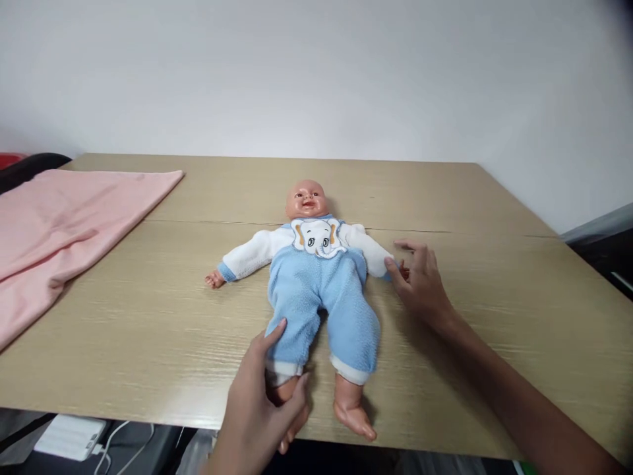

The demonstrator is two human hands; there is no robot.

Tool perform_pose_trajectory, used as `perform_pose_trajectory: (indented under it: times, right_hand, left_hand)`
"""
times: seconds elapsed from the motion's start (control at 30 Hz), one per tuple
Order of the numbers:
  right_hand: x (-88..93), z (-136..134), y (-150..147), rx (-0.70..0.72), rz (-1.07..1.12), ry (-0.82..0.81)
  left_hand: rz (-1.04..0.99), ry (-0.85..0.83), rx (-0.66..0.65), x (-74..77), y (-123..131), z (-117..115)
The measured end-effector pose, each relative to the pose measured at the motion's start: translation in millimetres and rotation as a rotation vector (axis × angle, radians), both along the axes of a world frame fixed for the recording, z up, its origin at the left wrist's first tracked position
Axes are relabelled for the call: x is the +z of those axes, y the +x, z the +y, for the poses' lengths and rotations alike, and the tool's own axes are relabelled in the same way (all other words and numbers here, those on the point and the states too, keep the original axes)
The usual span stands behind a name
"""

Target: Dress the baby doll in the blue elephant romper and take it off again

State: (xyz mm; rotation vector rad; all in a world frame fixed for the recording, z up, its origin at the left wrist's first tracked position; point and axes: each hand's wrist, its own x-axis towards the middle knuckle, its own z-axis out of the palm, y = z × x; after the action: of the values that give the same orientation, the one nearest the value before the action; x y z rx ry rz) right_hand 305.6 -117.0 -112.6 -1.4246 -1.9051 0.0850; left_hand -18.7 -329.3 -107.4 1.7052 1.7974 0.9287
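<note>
A baby doll (319,290) in a blue and white fleece suit with an elephant bib lies on its back in the middle of the wooden table (445,198), head away from me. My left hand (264,402) is wrapped round the doll's leg at the ankle, near the table's front edge. My right hand (418,277) pinches the doll's hand at the end of the white sleeve, thumb and fingers closed on it. The doll's other arm lies stretched out to the left, untouched.
A pink cloth (64,224) lies spread over the table's left part. A white power strip with cables (72,437) sits below the front edge at left. A dark chair back (30,165) shows at far left. The white wall stands behind.
</note>
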Motion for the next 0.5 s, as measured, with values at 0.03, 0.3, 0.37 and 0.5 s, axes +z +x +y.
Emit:
perform_pose_trajectory:
  times: [0.03, 0.3, 0.37, 0.5]
  right_hand:
    - [-2.1, 0.3, 1.5, 0.003, 0.018, -0.022]
    - [1.3, 6.9, 7.0, 0.285, -0.076, -0.151]
    - [3.2, 6.7, 9.7, 0.281, -0.094, -0.158]
    - [5.1, 7.5, 13.9, 0.248, -0.091, -0.182]
  left_hand:
    - [-0.011, 0.005, -0.008, 2.0, -4.5, 3.7]
    - [0.234, 0.273, -0.125, 1.4, -44.5, 16.8]
    - [0.279, 0.294, -0.114, -0.6, -50.4, 18.0]
    - [0.313, 0.309, -0.066, 1.9, -53.0, 23.2]
